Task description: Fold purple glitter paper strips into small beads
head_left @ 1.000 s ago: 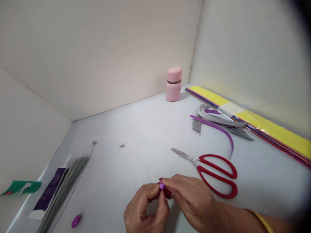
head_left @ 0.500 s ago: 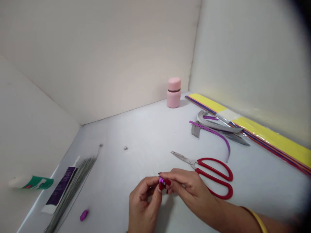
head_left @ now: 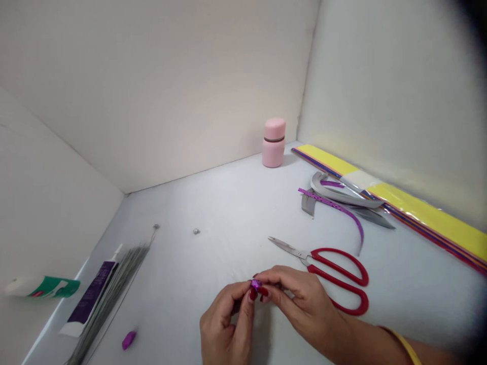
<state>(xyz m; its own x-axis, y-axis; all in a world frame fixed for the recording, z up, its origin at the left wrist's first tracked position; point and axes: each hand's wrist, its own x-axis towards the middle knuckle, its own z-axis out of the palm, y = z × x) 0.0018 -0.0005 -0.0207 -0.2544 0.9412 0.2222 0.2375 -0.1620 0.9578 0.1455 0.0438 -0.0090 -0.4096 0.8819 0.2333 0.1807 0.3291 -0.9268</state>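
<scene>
A small shiny purple piece is pinched between the fingertips of both hands, low in the middle of the head view. My left hand grips it from the left with thumb and forefinger. From the right, my right hand holds it with its fingertips; a yellow band circles that wrist. Red-handled scissors lie just beyond my right hand, their blades closed and pointing to the upper left. Another purple piece rests on the table to the left of my hands.
Grey wires and a purple-and-white tube lie at left, near a green-and-white tube. A pink jar stands at the back. Purple strips, grey scraps and a yellow-topped packet lie at right. A small silvery bit sits mid-table.
The purple piece between my fingertips shows more of its surface, and my fingers have shifted slightly around it. The camera view has moved a little.
</scene>
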